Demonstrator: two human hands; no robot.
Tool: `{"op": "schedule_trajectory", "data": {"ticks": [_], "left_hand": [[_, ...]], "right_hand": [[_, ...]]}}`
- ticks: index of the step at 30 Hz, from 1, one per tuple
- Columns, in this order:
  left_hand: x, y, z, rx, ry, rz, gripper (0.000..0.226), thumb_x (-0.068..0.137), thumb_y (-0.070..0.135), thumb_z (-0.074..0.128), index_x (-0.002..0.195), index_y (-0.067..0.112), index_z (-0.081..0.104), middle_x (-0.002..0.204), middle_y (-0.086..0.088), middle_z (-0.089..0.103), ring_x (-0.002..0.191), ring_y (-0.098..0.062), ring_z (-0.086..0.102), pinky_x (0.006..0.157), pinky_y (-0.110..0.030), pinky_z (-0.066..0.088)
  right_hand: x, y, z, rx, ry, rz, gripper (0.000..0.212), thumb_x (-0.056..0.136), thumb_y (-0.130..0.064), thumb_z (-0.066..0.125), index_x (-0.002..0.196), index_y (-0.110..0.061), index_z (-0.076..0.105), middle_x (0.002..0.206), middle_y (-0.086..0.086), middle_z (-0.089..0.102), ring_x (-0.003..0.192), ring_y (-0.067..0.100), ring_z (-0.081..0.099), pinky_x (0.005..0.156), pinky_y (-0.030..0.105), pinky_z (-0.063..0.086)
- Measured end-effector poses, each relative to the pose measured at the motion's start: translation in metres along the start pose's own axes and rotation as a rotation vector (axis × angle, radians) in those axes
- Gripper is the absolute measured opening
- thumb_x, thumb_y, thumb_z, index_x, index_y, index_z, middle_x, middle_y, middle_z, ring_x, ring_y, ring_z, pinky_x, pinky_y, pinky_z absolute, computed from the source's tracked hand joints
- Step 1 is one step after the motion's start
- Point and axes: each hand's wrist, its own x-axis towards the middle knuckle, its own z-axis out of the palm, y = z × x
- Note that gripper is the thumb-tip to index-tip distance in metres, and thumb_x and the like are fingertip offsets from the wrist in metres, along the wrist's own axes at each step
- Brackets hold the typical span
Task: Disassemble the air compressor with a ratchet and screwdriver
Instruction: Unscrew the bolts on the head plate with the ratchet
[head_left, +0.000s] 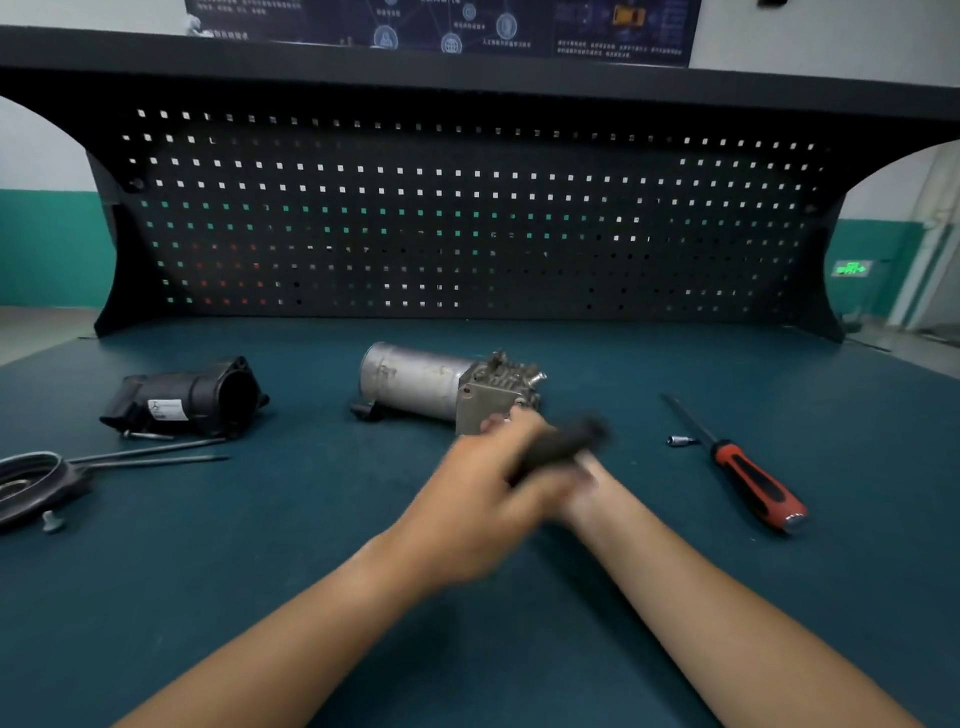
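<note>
Blue bench mat (311, 597); black pegboard (467, 218) along its far edge. Air compressor (431, 382) lies on its side, centre, toward the far side. Detached black housing (192, 400) at left, well apart. Left hand (483, 499) and right hand (579, 480) meet just near of the compressor around a dark handle (566, 441). Motion blur: cannot tell either grip. Screwdriver (753, 483) at right, with a small socket (680, 441) beside its shaft.
</note>
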Motion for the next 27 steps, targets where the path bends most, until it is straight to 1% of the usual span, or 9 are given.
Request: {"op": "schedule_trajectory", "data": {"ticks": [4,9,12,14,15,17,19,23,27], "left_hand": [[0.004,-0.008,-0.013,-0.569,0.591,-0.285,0.043,0.078,0.056,0.046,0.068,0.015,0.037,0.039,0.005,0.037,0.033,0.000,0.027,0.034,-0.013,0.024],[0.001,-0.017,-0.019,-0.647,0.701,-0.331,0.049,0.070,0.064,0.042,0.071,0.015,0.035,0.040,0.005,0.033,0.033,-0.004,0.026,0.036,-0.018,0.024],[-0.004,-0.018,-0.011,-0.552,0.528,-0.211,0.040,0.089,0.051,0.048,0.069,0.018,0.038,0.041,0.003,0.039,0.035,0.001,0.031,0.036,-0.015,0.028],[-0.008,-0.016,-0.010,-0.172,0.205,-0.037,0.016,0.080,0.040,0.051,0.076,0.024,0.049,0.052,0.009,0.054,0.048,0.006,0.048,0.046,-0.012,0.039],[-0.012,-0.014,-0.009,0.038,-0.034,0.018,0.025,0.076,0.045,0.046,0.083,0.022,0.054,0.061,0.007,0.061,0.060,0.003,0.057,0.054,-0.015,0.043],[-0.019,-0.018,0.000,0.413,-0.382,0.155,0.055,0.075,0.058,0.039,0.090,0.007,0.055,0.074,-0.010,0.066,0.071,-0.026,0.062,0.057,-0.031,0.039],[-0.019,-0.018,0.006,0.495,-0.427,0.210,0.061,0.077,0.061,0.039,0.088,0.002,0.052,0.075,-0.019,0.064,0.069,-0.036,0.057,0.054,-0.032,0.029],[-0.013,-0.009,0.009,-0.034,0.023,-0.015,0.041,0.076,0.048,0.043,0.086,0.010,0.055,0.073,0.007,0.064,0.064,-0.012,0.059,0.059,-0.024,0.046],[0.001,-0.010,-0.008,-0.555,0.561,-0.269,0.044,0.088,0.055,0.045,0.072,0.015,0.038,0.040,0.006,0.039,0.034,0.000,0.031,0.034,-0.014,0.027]], "right_hand": [[0.000,0.003,-0.001,-0.014,-0.009,0.039,0.032,0.100,-0.024,0.035,0.086,-0.008,0.059,0.063,0.004,0.071,0.054,0.013,0.068,0.046,0.016,0.051],[0.003,0.004,-0.004,-0.002,-0.047,0.058,0.028,0.098,-0.021,0.035,0.089,-0.008,0.059,0.070,0.005,0.072,0.059,0.014,0.069,0.048,0.018,0.051],[0.002,0.004,-0.007,-0.040,-0.044,0.039,0.027,0.098,-0.021,0.038,0.084,-0.010,0.058,0.067,0.003,0.072,0.057,0.012,0.068,0.049,0.017,0.051],[0.003,0.005,-0.008,-0.044,-0.043,0.044,0.025,0.098,-0.022,0.039,0.088,-0.009,0.058,0.070,0.005,0.071,0.061,0.014,0.068,0.055,0.020,0.053],[0.003,0.005,-0.008,-0.042,-0.045,0.053,0.024,0.098,-0.023,0.039,0.091,-0.008,0.057,0.071,0.006,0.071,0.062,0.015,0.067,0.058,0.022,0.053],[0.003,0.004,-0.009,-0.071,-0.032,0.053,0.025,0.098,-0.023,0.041,0.087,-0.008,0.057,0.067,0.004,0.071,0.057,0.013,0.068,0.049,0.018,0.051],[0.002,0.003,-0.010,-0.110,-0.007,0.044,0.026,0.097,-0.023,0.042,0.083,-0.008,0.058,0.063,0.002,0.071,0.052,0.011,0.067,0.042,0.015,0.048],[0.002,0.004,-0.010,-0.096,-0.001,0.020,0.026,0.095,-0.022,0.047,0.077,-0.009,0.059,0.067,0.005,0.069,0.055,0.013,0.064,0.051,0.019,0.051],[0.000,0.003,-0.009,-0.077,-0.033,0.001,0.027,0.097,-0.023,0.041,0.082,-0.010,0.060,0.062,0.002,0.071,0.052,0.009,0.066,0.045,0.015,0.048]]}}
